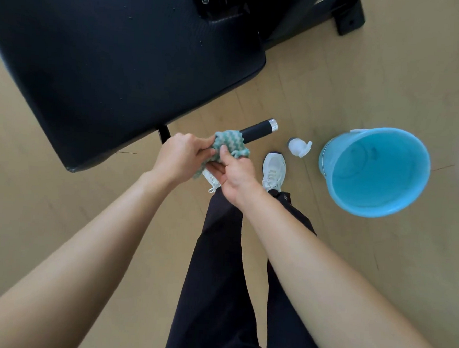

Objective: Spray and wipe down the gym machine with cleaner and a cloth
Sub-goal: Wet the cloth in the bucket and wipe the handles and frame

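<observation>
- On the wooden floor [334, 81] at my right side stands the blue bucket [326, 163], with its open mouth toward me. The inside looks plain blue with some faint marks, and I cannot tell if water is in it.
- Between the bucket and my right shoe [274, 172] stands the white spray bottle [296, 146], seen from the top. Its nozzle points to the right, toward the bucket. How much cleaner it holds I cannot tell.
- Both hands hold the cloth [232, 144], green and white with a zigzag pattern, bunched into a lump just in front of the machine, above my feet.
- My left hand [183, 155] grips the left part of the cloth with curled fingers.
- My right hand [233, 174] pinches the lower part, with the thumb pressing the fabric against the fingers.
- The black handle [257, 129] comes out from behind the cloth. Its long axis runs from lower left to upper right, and the silver cap end points up and right. Whether the cloth touches it I cannot tell.
- The big black pad [109, 61] of the machine fills the upper left and carries small light drops.
</observation>
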{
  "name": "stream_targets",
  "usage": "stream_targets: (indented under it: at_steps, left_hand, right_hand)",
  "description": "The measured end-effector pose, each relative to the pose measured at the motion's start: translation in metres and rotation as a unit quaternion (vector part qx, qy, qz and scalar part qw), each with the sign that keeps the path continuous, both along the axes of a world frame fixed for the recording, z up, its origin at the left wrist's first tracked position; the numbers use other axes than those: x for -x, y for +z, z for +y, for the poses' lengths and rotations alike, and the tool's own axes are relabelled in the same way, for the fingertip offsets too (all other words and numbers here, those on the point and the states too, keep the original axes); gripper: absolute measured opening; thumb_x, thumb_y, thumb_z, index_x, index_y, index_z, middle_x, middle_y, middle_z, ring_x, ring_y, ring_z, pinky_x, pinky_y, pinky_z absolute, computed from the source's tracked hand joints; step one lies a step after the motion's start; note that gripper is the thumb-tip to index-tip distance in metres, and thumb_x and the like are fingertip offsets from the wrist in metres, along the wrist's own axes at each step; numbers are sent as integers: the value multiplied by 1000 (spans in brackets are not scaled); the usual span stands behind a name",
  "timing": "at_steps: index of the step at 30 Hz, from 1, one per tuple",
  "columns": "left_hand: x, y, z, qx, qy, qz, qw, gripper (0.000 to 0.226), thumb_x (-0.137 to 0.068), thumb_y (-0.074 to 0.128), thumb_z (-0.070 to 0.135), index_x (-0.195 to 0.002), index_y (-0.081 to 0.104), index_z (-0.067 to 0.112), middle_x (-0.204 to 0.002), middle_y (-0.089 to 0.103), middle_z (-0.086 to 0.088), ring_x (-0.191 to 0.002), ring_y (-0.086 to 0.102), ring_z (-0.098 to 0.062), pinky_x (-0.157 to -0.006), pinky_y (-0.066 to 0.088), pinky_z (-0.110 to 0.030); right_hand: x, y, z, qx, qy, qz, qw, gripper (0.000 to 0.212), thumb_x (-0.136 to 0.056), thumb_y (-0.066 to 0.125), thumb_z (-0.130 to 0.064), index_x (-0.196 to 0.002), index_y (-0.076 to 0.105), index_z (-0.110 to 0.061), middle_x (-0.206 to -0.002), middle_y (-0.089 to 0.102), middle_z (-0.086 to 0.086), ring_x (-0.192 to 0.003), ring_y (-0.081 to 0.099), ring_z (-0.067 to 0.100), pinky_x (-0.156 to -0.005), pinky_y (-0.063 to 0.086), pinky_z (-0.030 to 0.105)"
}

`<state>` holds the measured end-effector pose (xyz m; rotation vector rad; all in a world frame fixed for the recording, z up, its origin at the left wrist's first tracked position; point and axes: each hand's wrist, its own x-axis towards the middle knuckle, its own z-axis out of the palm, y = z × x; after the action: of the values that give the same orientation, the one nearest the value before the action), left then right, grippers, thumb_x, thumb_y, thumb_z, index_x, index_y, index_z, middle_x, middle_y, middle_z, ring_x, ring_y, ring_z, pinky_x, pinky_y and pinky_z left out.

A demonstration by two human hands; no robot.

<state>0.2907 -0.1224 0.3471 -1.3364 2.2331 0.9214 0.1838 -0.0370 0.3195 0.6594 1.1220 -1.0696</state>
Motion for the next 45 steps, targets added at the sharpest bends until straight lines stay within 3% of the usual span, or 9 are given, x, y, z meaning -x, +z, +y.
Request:
stream_targets:
  at_steps: [7, 12, 20, 27, 33, 36, 40, 43, 45]
  left_hand:
    - [87, -34, 0, -17, -84, 1, 996, 40, -106, 51, 36, -146, 54, 35, -100, 71, -14, -96, 63, -41, -78, 52, -44]
    - [110, -40, 1, -7, -119, -21, 993, 46, -107, 46, 34, -153, 43, 37, -113, 69, -12, -107, 62, -40, -76, 45, -40]
    - [32, -4, -3, 17, -100, -69, 992, 29, -105, 49, 44, -126, 64, 29, -93, 71, -6, -90, 64, -35, -65, 41, -36]
    - [3, 9, 9, 42, -62, -93, 993, 23, -106, 47, 37, -120, 63, 26, -91, 71, -8, -87, 65, -38, -64, 46, -39]
    - [48, -12, 9, 51, -88, -107, 989, 30, -107, 44, 42, -121, 64, 24, -97, 70, -10, -90, 65, -38, -64, 39, -38]
    - [86, -28, 6, 48, -108, -97, 988, 32, -108, 42, 43, -122, 63, 22, -103, 68, -13, -95, 65, -39, -66, 35, -39]
    - [127, -41, 11, 41, -131, -75, 988, 34, -107, 45, 29, -140, 53, 23, -111, 67, -11, -101, 66, -39, -68, 37, -38]
    - [132, -39, 26, 67, -150, -25, 986, 57, -99, 51, 7, -154, 41, 17, -131, 62, -8, -107, 65, -34, -67, 42, -38]
    - [122, -35, 35, 108, -156, 45, 981, 57, -87, 60, -5, -144, 54, 2, -137, 63, -15, -112, 67, -34, -71, 55, -41]
  right_hand:
    - [82, -30, 0, -45, -43, 96, 993, 26, -107, 54, -11, -127, 61, 3, -110, 71, 20, -84, 73, 27, -73, 64, 39]
    - [89, -37, 2, -51, -58, 110, 991, 16, -106, 57, -12, -114, 66, -2, -101, 73, 16, -81, 75, 24, -75, 64, 39]
    - [19, -9, 2, -12, -16, 34, 999, 34, -108, 51, -10, -137, 56, 6, -118, 68, 22, -94, 71, 26, -82, 64, 34]
    - [-1, 4, -2, 3, 44, -3, 999, 35, -105, 55, -5, -138, 56, 6, -111, 70, 18, -91, 72, 24, -80, 64, 33]
    - [41, -7, -4, -21, 11, 35, 999, 16, -105, 55, -6, -116, 63, 3, -99, 71, 16, -88, 71, 27, -92, 59, 46]
    - [73, -20, -4, -50, -6, 74, 996, 11, -105, 56, -8, -104, 64, -1, -93, 71, 16, -79, 71, 25, -73, 62, 41]
    - [105, -30, -5, -97, -26, 120, 988, 21, -104, 59, -9, -122, 62, 2, -96, 70, 16, -81, 71, 27, -74, 63, 44]
    - [117, -30, -7, -122, -73, 127, 982, 6, -102, 61, -2, -106, 64, 1, -96, 70, 16, -99, 70, 37, -90, 60, 54]
    - [115, -23, -6, -125, -66, 129, 982, 6, -99, 64, 3, -97, 66, -2, -97, 71, 16, -106, 70, 39, -98, 57, 54]
